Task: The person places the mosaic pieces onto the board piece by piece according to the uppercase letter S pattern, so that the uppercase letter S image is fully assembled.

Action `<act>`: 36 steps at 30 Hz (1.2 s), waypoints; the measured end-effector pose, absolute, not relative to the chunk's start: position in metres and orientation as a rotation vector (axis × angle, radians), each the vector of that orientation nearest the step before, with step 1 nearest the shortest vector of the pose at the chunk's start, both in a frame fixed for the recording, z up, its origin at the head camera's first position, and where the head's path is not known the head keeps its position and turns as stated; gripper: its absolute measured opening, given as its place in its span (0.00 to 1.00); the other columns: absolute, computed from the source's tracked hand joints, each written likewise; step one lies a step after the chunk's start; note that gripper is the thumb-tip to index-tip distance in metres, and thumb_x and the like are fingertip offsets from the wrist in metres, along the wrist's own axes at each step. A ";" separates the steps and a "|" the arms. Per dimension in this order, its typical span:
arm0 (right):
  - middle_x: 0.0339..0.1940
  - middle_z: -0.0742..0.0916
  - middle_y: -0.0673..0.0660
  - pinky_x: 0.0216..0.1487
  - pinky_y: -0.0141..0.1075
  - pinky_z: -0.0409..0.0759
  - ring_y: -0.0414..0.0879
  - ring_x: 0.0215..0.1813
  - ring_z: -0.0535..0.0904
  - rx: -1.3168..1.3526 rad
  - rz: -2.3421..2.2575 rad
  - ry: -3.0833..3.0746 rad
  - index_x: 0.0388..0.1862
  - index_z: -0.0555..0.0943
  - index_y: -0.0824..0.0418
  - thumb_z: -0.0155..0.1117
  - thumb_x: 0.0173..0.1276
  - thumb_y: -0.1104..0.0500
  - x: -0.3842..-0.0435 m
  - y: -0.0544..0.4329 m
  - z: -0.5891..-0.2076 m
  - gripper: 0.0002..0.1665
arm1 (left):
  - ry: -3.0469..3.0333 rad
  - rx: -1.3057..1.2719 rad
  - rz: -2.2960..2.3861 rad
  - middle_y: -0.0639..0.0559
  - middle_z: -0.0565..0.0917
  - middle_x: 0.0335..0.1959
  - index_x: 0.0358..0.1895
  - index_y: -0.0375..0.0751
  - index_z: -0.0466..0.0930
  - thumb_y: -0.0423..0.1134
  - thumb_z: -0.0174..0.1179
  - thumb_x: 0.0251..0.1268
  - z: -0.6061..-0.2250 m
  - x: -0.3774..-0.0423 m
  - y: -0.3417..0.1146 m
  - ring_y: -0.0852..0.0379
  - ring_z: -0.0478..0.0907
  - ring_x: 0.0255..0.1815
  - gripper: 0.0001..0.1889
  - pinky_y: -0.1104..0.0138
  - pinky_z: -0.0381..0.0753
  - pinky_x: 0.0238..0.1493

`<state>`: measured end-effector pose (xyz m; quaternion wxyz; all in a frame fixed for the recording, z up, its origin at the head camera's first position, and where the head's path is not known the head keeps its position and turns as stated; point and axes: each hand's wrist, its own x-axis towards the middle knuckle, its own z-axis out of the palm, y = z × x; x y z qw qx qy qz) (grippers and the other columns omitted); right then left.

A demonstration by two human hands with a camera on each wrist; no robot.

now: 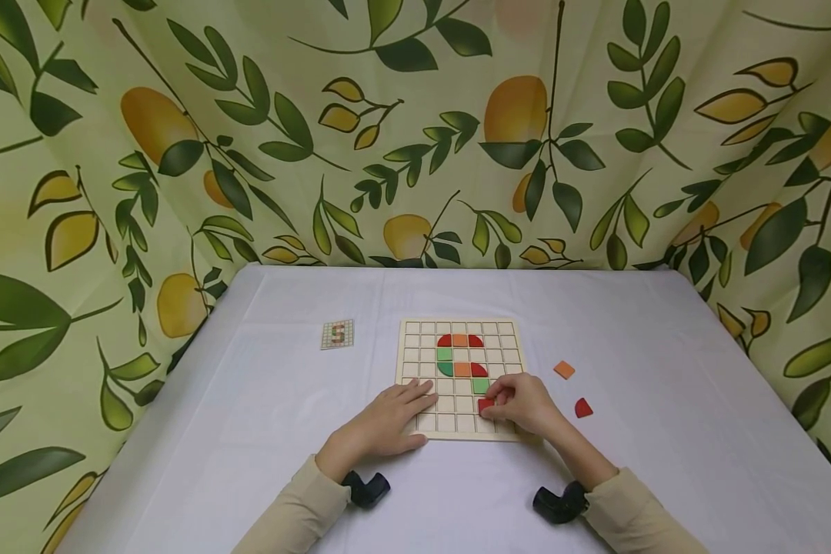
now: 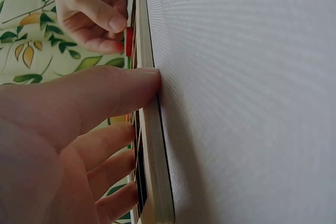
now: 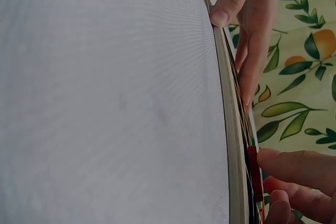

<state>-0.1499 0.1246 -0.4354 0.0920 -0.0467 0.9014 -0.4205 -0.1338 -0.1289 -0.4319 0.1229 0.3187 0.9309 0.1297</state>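
A square wooden grid board (image 1: 450,423) lies on the table, with red, orange and green tiles (image 1: 445,354) set in a curving pattern. My left hand (image 1: 391,419) rests on its lower left corner, fingers stretched over the cells and the thumb (image 2: 126,90) at the near edge. Low on the board's right side, my right hand (image 1: 526,404) holds a red tile (image 1: 485,406) between curled fingers and thumb. That tile is just below a light green square (image 1: 481,385). In the right wrist view, the red tile (image 3: 255,174) appears edge-on at the board's surface; its full shape is partly hidden.
Right of the board lie a loose orange square (image 1: 564,370) and a red quarter-round tile (image 1: 583,408). A small pattern card (image 1: 337,334) with an S-like figure is to the left. White cloth (image 1: 249,431) covers the table, and a leaf-and-fruit curtain (image 1: 415,154) hangs behind.
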 end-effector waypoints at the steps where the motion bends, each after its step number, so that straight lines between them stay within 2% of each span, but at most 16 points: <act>1: 0.18 0.76 0.51 0.21 0.26 0.63 0.41 0.24 0.68 -0.148 -1.248 2.675 0.28 0.83 0.64 0.78 0.48 0.63 -0.150 0.125 -0.436 0.11 | 2.717 0.929 0.378 0.48 0.63 0.76 0.71 0.45 0.64 0.47 0.58 0.64 -0.432 -0.134 -0.129 0.45 0.57 0.79 0.32 0.50 0.59 0.77; 16: 0.16 0.76 0.49 0.21 0.24 0.61 0.40 0.23 0.68 -0.232 -1.198 2.699 0.30 0.87 0.64 0.76 0.50 0.65 -0.158 0.123 -0.439 0.08 | 2.715 0.943 0.378 0.48 0.63 0.76 0.71 0.45 0.64 0.46 0.58 0.64 -0.432 -0.134 -0.128 0.45 0.57 0.79 0.32 0.50 0.60 0.76; 36: 0.17 0.76 0.50 0.23 0.25 0.62 0.41 0.25 0.67 -0.259 -1.201 2.677 0.31 0.87 0.64 0.76 0.50 0.65 -0.161 0.124 -0.439 0.08 | 2.731 0.929 0.359 0.48 0.64 0.76 0.71 0.46 0.65 0.46 0.58 0.63 -0.430 -0.133 -0.128 0.45 0.58 0.78 0.32 0.51 0.61 0.76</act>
